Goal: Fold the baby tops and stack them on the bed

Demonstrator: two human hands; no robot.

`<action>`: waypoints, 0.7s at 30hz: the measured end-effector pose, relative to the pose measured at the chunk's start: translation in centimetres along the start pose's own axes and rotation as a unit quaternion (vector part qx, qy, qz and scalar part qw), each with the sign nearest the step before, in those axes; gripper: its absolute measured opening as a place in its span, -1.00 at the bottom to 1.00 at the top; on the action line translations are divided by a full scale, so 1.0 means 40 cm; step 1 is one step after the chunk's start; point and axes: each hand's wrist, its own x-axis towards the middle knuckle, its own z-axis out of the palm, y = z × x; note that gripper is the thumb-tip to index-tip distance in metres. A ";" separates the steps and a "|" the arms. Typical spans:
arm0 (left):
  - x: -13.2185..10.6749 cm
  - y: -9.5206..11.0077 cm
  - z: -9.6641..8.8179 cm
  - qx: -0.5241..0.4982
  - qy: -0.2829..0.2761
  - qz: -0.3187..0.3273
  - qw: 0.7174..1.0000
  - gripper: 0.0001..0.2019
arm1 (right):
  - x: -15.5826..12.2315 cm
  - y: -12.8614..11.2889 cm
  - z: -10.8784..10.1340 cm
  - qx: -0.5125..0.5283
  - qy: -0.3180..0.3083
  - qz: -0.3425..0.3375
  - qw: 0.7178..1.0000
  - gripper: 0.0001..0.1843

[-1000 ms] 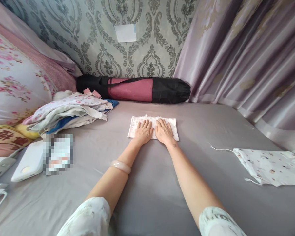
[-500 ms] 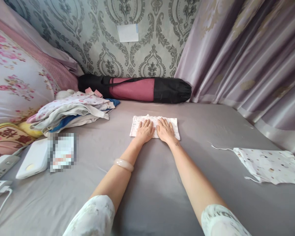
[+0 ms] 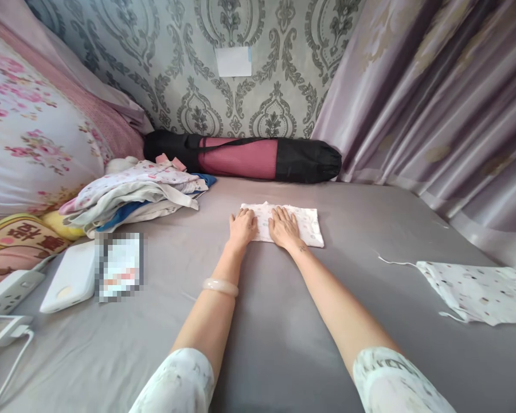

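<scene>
A white folded cloth (image 3: 308, 228) with a small pale print lies flat on the grey bed sheet (image 3: 279, 321). My left hand (image 3: 242, 228), a pale bangle on its forearm, is at the cloth's left end. Its fingers are bent and closed over that edge, and the fingertips are partly hidden. Flat on the middle of the cloth rests my right hand (image 3: 284, 228), fingers stretched forward. The right part of the cloth shows uncovered.
Crumpled clothes (image 3: 133, 195) are heaped at left, near a white power bank (image 3: 71, 278), a blurred-out item (image 3: 120, 267) and a power strip (image 3: 11, 292). A rolled mat in a bag (image 3: 241, 158) lies along the wall. White patterned drawstring cloth (image 3: 477, 292) lies at right.
My left hand has slid from the cloth's middle to its left edge, and its fingers have bent. My right hand has shifted left on the cloth. The view has turned slightly left.
</scene>
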 end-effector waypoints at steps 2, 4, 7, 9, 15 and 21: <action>0.005 -0.005 -0.002 -0.018 0.010 -0.009 1.000 -0.76 | 0.000 0.003 0.003 -0.002 -0.002 -0.002 1.000 -0.40; 0.013 -0.012 -0.001 -0.041 0.012 -0.025 0.999 -0.75 | 0.001 0.004 0.000 -0.003 -0.007 -0.001 1.000 -0.40; 0.027 -0.027 0.005 -0.077 0.016 -0.060 0.995 -0.71 | 0.002 0.005 -0.009 -0.004 -0.017 0.001 1.000 -0.39; 0.036 -0.039 0.009 -0.102 0.023 -0.080 0.991 -0.69 | 0.007 0.003 -0.020 0.000 -0.034 0.003 0.999 -0.39; 0.037 -0.064 -0.009 -0.190 0.071 -0.129 0.971 -0.66 | 0.057 -0.035 -0.050 0.019 -0.029 -0.009 0.999 -0.42; 0.030 -0.070 -0.022 -0.224 0.119 -0.152 0.955 -0.66 | 0.061 -0.086 0.001 0.037 -0.008 -0.025 0.999 -0.40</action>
